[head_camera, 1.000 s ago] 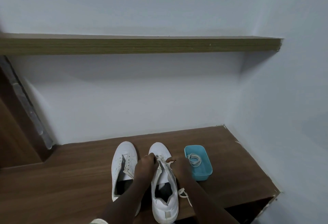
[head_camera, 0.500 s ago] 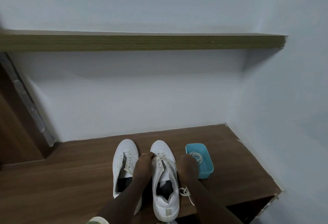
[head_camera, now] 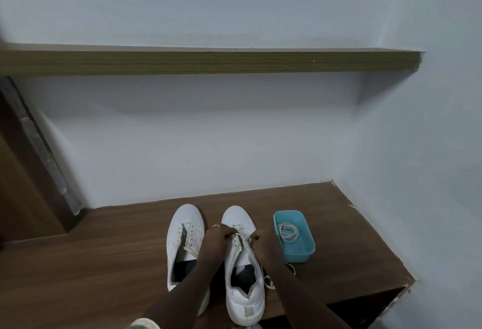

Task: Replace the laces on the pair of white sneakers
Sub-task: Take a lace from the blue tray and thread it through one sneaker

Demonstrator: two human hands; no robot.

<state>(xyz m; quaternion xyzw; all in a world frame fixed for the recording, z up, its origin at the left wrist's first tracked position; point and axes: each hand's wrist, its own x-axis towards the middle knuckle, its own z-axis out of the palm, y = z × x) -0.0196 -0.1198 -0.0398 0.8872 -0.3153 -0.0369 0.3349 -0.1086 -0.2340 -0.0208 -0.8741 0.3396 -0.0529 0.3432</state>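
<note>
Two white sneakers sit side by side on the brown shelf (head_camera: 104, 263), toes pointing far toward the wall, heels near. Both hands are on the right sneaker (head_camera: 243, 263), at the far end of its eyelet rows just behind the toe cap. Left hand (head_camera: 217, 237) comes in from the left side of the tongue opening, fingers curled and pinched on the lace (head_camera: 241, 236); right hand (head_camera: 262, 244) mirrors it from the right side, also closed on lace as far as I can tell, though the exact pinch is small and partly hidden. So the hands are close together, one either side of the shoe's centre line, with the lacing between them. Shoe's long axis runs near-to-far, in line with the forearms, so any pull on the lace goes sideways across that axis, left hand left, right hand right. A loose lace tail (head_camera: 268, 281) lies on the shelf near the right sneaker's heel side, right of it. Left sneaker (head_camera: 182, 245) looks unlaced, eyelets bare, tongue open, touching nothing but the left forearm crossing over its near part. Teal tub (head_camera: 300, 253) sits just right of the right sneaker, closest to the right hand, with a coiled lace (head_camera: 288, 232) inside. Judgement: lacing step on the right shoe, low eyelets; task roughly mid-way at best.
</note>
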